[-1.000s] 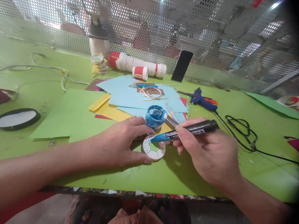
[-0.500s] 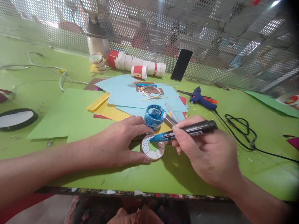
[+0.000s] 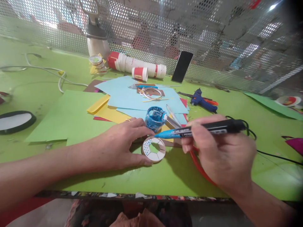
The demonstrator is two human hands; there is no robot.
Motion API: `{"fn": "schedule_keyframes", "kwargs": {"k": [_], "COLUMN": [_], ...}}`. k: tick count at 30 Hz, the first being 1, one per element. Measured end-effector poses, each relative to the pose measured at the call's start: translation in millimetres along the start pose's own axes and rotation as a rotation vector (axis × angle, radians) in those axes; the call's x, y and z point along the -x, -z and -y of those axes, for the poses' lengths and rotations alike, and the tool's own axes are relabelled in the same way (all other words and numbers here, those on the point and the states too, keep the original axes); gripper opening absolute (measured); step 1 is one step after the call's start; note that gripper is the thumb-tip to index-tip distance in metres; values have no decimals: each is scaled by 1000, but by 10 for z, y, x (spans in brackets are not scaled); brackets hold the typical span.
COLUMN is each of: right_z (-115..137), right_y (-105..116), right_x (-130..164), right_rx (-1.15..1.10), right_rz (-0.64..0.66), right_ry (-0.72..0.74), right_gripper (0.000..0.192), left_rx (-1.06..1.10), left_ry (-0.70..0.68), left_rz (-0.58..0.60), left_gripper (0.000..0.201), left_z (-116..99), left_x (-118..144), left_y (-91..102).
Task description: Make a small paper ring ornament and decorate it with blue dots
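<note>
- The left hand (image 3: 118, 146) lies flat on the green table (image 3: 165, 179), thumb and fingertips pinning a small paper ring (image 3: 153, 149)
- The ring sits just in front of a blue cup (image 3: 155, 118); blue dots cover its left part, the rest is blank
- The right hand (image 3: 220, 151) pinches a blue marker (image 3: 201, 130), tip lifted above the ring
- Dotting looks in hand; continuing calls for lowering the tip onto a blank segment
</note>
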State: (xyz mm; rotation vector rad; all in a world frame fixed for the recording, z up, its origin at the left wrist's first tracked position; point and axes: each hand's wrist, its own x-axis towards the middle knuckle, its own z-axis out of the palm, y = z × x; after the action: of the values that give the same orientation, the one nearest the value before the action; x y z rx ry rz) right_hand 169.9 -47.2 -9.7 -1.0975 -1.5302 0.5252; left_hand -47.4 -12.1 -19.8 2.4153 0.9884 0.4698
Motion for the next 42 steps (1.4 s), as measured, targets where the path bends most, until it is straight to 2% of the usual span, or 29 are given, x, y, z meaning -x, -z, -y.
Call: {"fn": "schedule_keyframes", "kwargs": {"k": [3,8,16,19,23,28,34,42], "right_z": [-4,-21,-28,-50,-70,-127,-300,-369], "right_y": [21,40,22,13,12,19,26,54], "right_x": [-9,-33,-112,-153,-190,-257,-394,-534], "right_rx": [-121,-119,-260,-296,-341,-343,-382,-462], "right_rz": [-39,-44,-111,-149,-128,-137,-141,-121], "right_ry": [-13,-34,-83,-61,-48,-68,-126,-287], "right_gripper": [6,8,14,17,20,25,29,25], "left_rx": [6,27,38,16,-25,-34,-22,-116], "left_ry": [7,18,109,102,108,113,70,30], "left_rz": [1,-5,28,22,21,37,112,321], "left_gripper": [41,42,45,43,42,53,63,75], "left_z": [-8,-14,-16,-14,-3,13,29,-16], "left_x": [-2,-5,-6,-6,1,17,43,-78], "left_y": [2,5,12,7,-5,4,108,317]}}
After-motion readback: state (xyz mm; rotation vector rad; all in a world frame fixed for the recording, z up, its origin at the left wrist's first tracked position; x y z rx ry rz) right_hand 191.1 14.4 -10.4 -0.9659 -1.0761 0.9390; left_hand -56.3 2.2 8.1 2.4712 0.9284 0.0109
